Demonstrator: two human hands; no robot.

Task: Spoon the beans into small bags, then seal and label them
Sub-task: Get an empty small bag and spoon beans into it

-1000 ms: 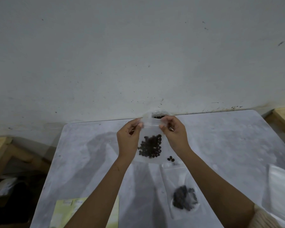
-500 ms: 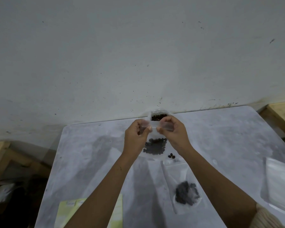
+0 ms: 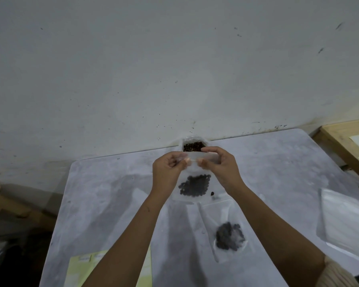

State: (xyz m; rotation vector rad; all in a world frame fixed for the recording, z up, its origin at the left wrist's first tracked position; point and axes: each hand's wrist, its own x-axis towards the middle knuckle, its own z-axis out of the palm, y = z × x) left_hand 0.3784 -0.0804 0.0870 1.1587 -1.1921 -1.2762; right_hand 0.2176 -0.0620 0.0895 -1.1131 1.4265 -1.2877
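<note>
— Clutter round your hands: what stands near?

— Behind your knuckles, against the white wall, sits an open white sack of brown beans (image 3: 194, 146); your fingers cover its lower edge. A few loose dark beans (image 3: 212, 193) lie on the grey marbled table (image 3: 112, 193) just right of what you hold. A pale yellow label sheet (image 3: 81, 270) lies at the near edge, partly under your left forearm. A flat white plastic sheet (image 3: 344, 220) lies well to your right, and a pale wooden bench (image 3: 340, 141) lies beyond the table's far right corner.

— Count them for yourself.

— You have two small bags with beans, one sack, one label sheet.

— And the one you hold?

— The small clear plastic bag of dark beans (image 3: 195, 185) hangs above the table, in front of the sack, mouth up, long axis top to bottom, beans gathered low. Your left hand (image 3: 168, 170) and right hand (image 3: 222, 168) each pinch its top strip between thumb and fingers, thumbs nearly meeting at the middle. The second clear bag of dark beans (image 3: 229, 238) lies flat nearer you, its length running away from you, beans at its near end.
</note>
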